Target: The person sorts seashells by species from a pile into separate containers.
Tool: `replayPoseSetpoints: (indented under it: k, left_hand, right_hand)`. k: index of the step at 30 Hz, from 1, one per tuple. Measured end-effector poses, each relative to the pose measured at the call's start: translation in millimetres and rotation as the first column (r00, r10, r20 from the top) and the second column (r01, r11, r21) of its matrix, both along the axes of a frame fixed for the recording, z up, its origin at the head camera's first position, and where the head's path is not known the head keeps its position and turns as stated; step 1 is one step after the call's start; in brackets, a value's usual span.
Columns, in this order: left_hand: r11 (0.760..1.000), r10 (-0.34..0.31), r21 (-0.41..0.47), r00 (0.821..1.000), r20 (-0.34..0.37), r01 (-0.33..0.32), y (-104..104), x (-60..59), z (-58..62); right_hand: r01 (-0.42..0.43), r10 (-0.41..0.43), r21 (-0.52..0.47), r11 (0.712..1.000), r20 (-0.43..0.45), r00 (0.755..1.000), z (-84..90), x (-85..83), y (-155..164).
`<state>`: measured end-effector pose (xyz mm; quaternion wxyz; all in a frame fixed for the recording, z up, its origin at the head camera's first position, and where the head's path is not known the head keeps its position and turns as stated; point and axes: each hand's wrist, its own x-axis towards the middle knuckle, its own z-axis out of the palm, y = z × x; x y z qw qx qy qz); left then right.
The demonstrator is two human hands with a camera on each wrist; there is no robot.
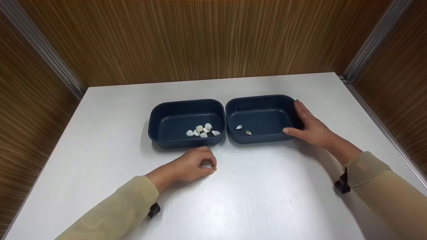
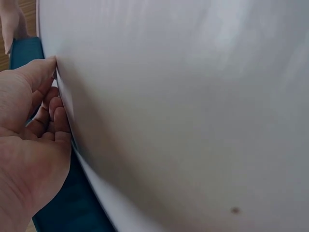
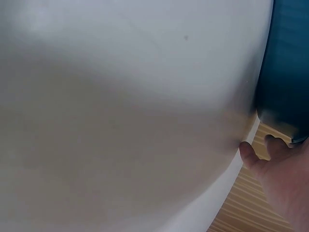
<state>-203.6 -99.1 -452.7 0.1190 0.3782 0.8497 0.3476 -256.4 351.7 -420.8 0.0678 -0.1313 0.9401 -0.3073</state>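
Observation:
My left hand (image 1: 193,165) is at the tabletop in front of the left dark blue tray (image 1: 186,144). Its thumb and forefinger pinch a small brownish seashell (image 1: 214,168), mostly hidden by the fingertips. In the left wrist view the other fingers of the left hand (image 2: 36,111) curl loosely. My right hand (image 1: 310,128) lies at the right end of the right dark blue tray (image 1: 263,138), thumb by its front corner and fingers extended along its side. Several white seashells (image 1: 203,135) lie in the left tray. Two seashells (image 1: 239,127) lie apart in the right tray.
Both trays stand side by side on a white table (image 1: 240,200). A wood-grain panel (image 1: 213,40) rises behind the table, with more panels at left and right. A tiny dark speck (image 2: 235,210) shows on the tabletop in the left wrist view.

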Motion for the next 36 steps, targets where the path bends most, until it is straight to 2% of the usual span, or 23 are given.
replayPoseSetpoints:
  k: [3, 17, 27, 36]
  left_hand:
    - [1.000, -0.009, -0.006, 1.000, -0.015, 0.009, 0.2, -1.0, 1.3]
    - [0.998, -0.025, -0.055, 1.000, 0.003, 0.026, 2.7, -1.8, 10.2]
    - [0.998, -0.004, -0.056, 1.000, -0.026, 0.002, 2.4, 1.2, 5.9]
    - [0.999, 0.013, -0.037, 1.000, -0.014, -0.013, 2.6, 0.7, 5.4]
  right_hand:
    - [0.000, 0.000, 0.002, 1.000, -0.003, 1.000, 1.2, -0.3, -0.6]
    - [0.004, -0.004, 0.020, 1.000, -0.018, 1.000, 2.2, -2.9, 0.1]
    - [0.008, -0.008, 0.012, 1.000, -0.005, 1.000, 3.3, -3.0, -1.9]
    - [0.011, -0.012, 0.006, 1.000, 0.004, 1.000, -0.2, -2.0, -1.1]
